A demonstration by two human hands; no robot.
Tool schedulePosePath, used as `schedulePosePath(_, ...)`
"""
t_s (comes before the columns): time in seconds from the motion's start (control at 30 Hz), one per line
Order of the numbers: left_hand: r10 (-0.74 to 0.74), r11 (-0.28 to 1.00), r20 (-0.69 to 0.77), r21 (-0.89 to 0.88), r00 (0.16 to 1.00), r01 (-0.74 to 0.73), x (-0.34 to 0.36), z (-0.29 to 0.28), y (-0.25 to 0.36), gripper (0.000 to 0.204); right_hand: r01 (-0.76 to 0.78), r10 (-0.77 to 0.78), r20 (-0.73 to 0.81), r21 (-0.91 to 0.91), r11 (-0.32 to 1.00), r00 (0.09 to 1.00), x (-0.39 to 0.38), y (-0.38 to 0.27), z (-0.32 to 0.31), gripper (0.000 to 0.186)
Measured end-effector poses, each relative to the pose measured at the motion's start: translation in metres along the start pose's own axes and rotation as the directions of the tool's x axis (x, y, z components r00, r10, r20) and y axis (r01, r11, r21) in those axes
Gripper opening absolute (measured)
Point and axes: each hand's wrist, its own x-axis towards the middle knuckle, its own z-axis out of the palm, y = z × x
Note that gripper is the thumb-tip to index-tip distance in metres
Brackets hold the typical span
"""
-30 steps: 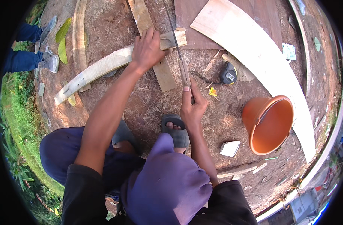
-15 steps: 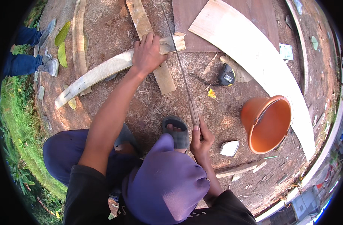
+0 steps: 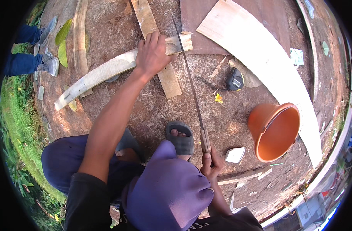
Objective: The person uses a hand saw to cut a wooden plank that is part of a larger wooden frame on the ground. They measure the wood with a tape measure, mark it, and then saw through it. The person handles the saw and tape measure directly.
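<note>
My left hand (image 3: 151, 53) is closed over a pale, curved wooden board (image 3: 110, 69), pressing it down near its right end. Beneath it a flat wooden plank (image 3: 170, 81) crosses at an angle. My right hand (image 3: 212, 163) grips the wooden handle of a handsaw (image 3: 194, 86). The long thin blade runs up and away from me, lying across the curved board just right of my left hand, close to the board's end. Whether the blade has cut into the wood I cannot tell.
An orange bucket (image 3: 256, 123) stands at the right beside a large pale curved board (image 3: 264, 57). Nearer are a black tape measure (image 3: 234, 79) and a white block (image 3: 235, 155). A brown sheet (image 3: 206, 38) lies at the far side. Another person's shoes (image 3: 49, 65) show at the left.
My right hand has drawn the saw back toward me, so its handle is lower and its tip nearer the curved board. My left hand keeps its hold on the board.
</note>
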Motion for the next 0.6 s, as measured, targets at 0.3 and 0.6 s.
schedulePosePath(0.3,-0.009,0.998,0.137,-0.057,0.991,0.017,0.008,-0.008,0.0,0.066,-0.043,0.043,0.018,-0.019,0.999,0.999,0.021,0.035,0.025,0.042)
schedulePosePath(0.6,0.017,1.0,0.118,-0.024,0.993,-0.014,0.011,-0.003,-0.001,0.07,-0.188,0.187,0.029,0.05,0.981,0.982,0.102,-0.004,0.069,0.039)
